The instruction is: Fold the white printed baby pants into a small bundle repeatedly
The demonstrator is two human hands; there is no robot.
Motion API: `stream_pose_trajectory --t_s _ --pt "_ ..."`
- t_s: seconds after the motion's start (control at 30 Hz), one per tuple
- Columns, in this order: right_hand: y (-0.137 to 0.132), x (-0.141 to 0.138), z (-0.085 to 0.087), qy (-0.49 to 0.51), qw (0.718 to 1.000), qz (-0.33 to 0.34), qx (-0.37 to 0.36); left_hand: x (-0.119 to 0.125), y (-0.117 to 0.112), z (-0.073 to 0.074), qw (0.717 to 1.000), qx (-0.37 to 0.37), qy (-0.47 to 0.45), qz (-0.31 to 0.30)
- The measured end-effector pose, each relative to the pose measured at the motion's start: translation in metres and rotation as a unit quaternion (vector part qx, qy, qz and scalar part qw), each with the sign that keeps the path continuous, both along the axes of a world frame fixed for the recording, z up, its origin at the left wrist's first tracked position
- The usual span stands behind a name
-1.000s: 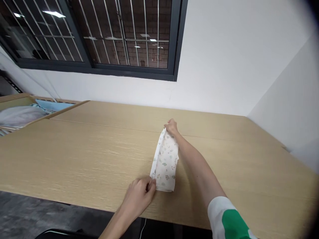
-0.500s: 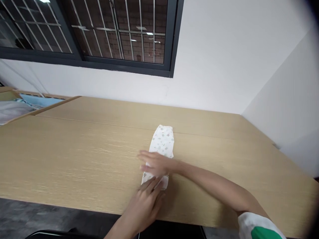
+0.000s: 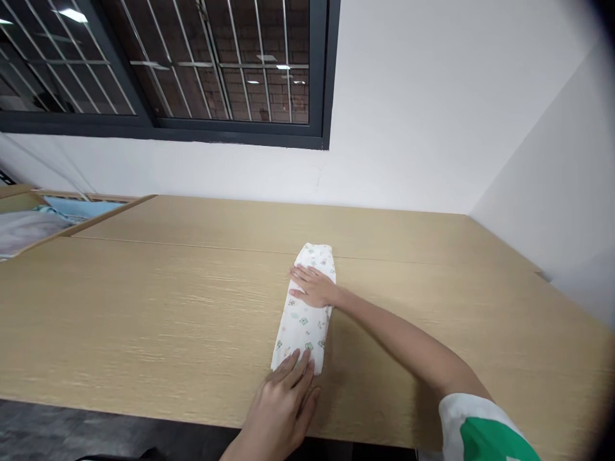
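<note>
A narrow white cloth with small printed patterns (image 3: 303, 323) lies folded in a long strip on the light wooden table (image 3: 144, 301). My left hand (image 3: 287, 403) rests flat on the cloth's near end, fingers stretched out. My right hand (image 3: 312, 286) lies flat across the cloth's upper part, fingers spread and pointing left. Both hands press on the fabric and hold nothing.
A wooden bin (image 3: 72, 214) at the far left holds grey and light blue fabric. A white wall runs behind the table, and another closes in on the right. A barred window (image 3: 192, 64) sits above. The table's near edge is just below my left hand.
Both hands let go of the cloth's ends and went flat on it. My right hand swept from the far end down to the middle, then back up over the cloth.
</note>
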State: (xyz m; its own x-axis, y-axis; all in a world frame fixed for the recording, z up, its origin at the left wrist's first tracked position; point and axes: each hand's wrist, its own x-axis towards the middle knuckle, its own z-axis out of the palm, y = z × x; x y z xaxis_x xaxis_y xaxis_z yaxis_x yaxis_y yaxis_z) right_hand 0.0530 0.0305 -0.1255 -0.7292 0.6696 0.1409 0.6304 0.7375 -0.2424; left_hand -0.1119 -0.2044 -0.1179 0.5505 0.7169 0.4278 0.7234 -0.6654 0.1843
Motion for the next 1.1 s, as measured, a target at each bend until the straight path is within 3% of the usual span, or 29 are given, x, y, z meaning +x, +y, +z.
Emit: stream_pose_trajectory --t_s 0.13,0.23,0.43,0.53,0.67,0.8,0.9,1.0,1.1 --pt "0.043 0.009 0.007 -0.022 0.996 -0.076 -0.031 0.001 0.001 -0.002 1.000 -0.003 0.005 0.006" --pt "0.064 0.013 0.009 -0.026 0.995 -0.090 -0.032 -0.001 0.004 -0.002 1.000 -0.021 0.004 0.002" --pt "0.065 0.018 0.013 -0.004 0.997 -0.072 0.004 -0.017 0.015 0.009 0.994 -0.104 -0.010 -0.019" --pt "0.040 0.020 0.019 0.012 0.996 -0.076 0.039 -0.030 0.024 0.023 0.990 -0.136 -0.023 -0.010" --pt "-0.024 0.024 0.033 0.025 0.998 -0.033 0.052 -0.046 0.034 0.034 0.991 -0.136 -0.015 -0.010" --pt "-0.101 0.024 0.042 0.015 0.997 0.058 0.040 -0.052 0.039 0.031 0.993 -0.111 0.020 -0.039" --pt "-0.146 0.021 0.040 -0.031 0.989 0.109 0.091 -0.050 0.041 0.022 0.996 -0.060 0.038 -0.056" --pt "-0.171 0.018 0.037 -0.072 0.975 0.116 0.175 -0.045 0.043 0.016 0.997 -0.043 0.051 -0.034" --pt "-0.186 0.019 0.042 -0.079 0.973 0.110 0.190 -0.041 0.039 0.024 0.995 -0.085 0.040 -0.028"
